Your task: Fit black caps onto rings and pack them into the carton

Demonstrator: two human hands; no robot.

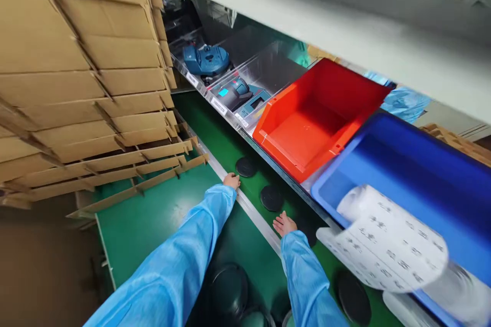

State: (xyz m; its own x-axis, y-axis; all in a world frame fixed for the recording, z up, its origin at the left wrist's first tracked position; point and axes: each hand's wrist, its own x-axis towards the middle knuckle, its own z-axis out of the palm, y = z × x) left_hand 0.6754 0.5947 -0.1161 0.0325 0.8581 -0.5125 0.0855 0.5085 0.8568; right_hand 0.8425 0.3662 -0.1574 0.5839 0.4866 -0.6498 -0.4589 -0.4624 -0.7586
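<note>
A row of flat black round discs lies on the green conveyor belt (215, 138). My left hand (232, 180), loosely bent with nothing visible in it, is at the pale metal rail (255, 218), just beside the farthest disc (246, 167). Lower down, my right hand (284, 224) reaches over the belt with its fingers apart and holds nothing. A second disc (271, 198) lies just beyond its fingertips. Another disc is partly hidden behind that hand, and a larger-looking disc (353, 296) lies nearest me. Both arms wear blue sleeves.
Cardboard dividers (126, 163) stand stacked at left on the green table (153, 235). Black round parts (229, 288) sit below my arms. Beyond the belt are clear bins (226, 104) with blue devices, a red bin (307, 138), and a blue tray (414, 163) with a printed white roll (395, 240).
</note>
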